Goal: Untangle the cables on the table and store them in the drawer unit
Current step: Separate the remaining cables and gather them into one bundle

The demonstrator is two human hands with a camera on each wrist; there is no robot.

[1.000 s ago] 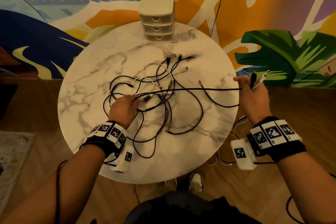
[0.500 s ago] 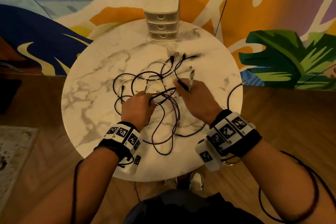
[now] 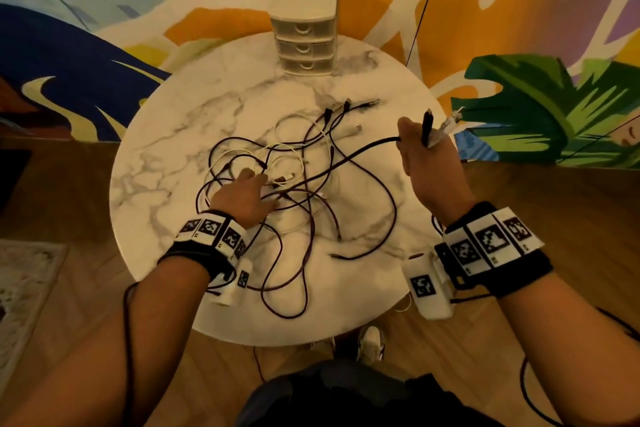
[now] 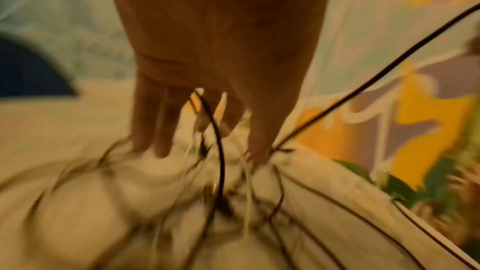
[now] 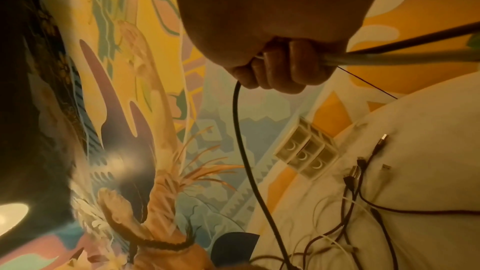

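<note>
A tangle of dark and white cables (image 3: pixel 298 184) lies in the middle of the round marble table (image 3: pixel 166 163). My left hand (image 3: pixel 254 180) presses down on the tangle with straight, spread fingers (image 4: pixel 150 130); that view is blurred. My right hand (image 3: pixel 415 139) is raised over the table's right edge. Its fist (image 5: pixel 275 69) grips a black cable (image 3: pixel 363 149) that runs back to the tangle, plus a white cable end (image 3: pixel 448 125). The cream three-drawer unit (image 3: pixel 304 42) stands at the table's far edge, all drawers closed.
Several loose plugs (image 3: pixel 346 106) lie between the tangle and the drawer unit. A painted mural wall rises behind the table. Wooden floor surrounds it, with a rug (image 3: pixel 24 288) at the left and my shoes (image 3: pixel 370 343) under the near edge.
My right hand has moved from the middle of the tangle out to the right and up, drawing the black cable taut. My left hand stays on the tangle, fingers now flatter.
</note>
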